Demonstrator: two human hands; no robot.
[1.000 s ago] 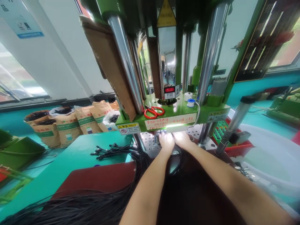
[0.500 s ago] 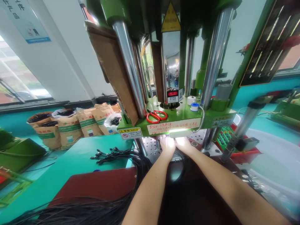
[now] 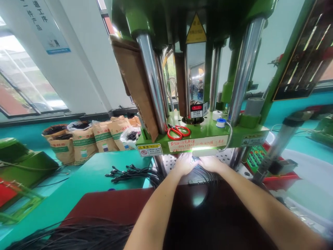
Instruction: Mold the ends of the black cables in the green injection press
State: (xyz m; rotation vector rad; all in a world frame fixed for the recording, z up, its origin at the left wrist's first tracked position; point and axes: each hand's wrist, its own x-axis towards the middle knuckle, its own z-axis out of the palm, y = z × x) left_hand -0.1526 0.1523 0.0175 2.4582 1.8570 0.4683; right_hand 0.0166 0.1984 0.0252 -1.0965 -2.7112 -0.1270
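Under the front edge of the green press [image 3: 234, 137], my left hand [image 3: 185, 164] and my right hand [image 3: 210, 163] are close together, thumbs toward each other. Thin black cables [image 3: 206, 173] run from between them toward me, over a metal plate with a marked edge [image 3: 199, 181]. Both hands touch or nearly touch these cables. Glare and the press edge hide most of my fingers, so their grip does not show. A lit lamp [image 3: 204, 151] shines just above the hands.
Red-handled scissors [image 3: 179, 132] and a blue-and-white spool [image 3: 221, 123] lie on the press ledge. Black cables with connectors [image 3: 132, 173] rest on the green table [image 3: 91, 173] at left. More cables [image 3: 78, 234] lie nearer me. A control box [image 3: 256, 158] stands at right.
My view has shifted slightly left and up. My hands are a little more spread, and the cables between them and the metal plate's front edge show more clearly.
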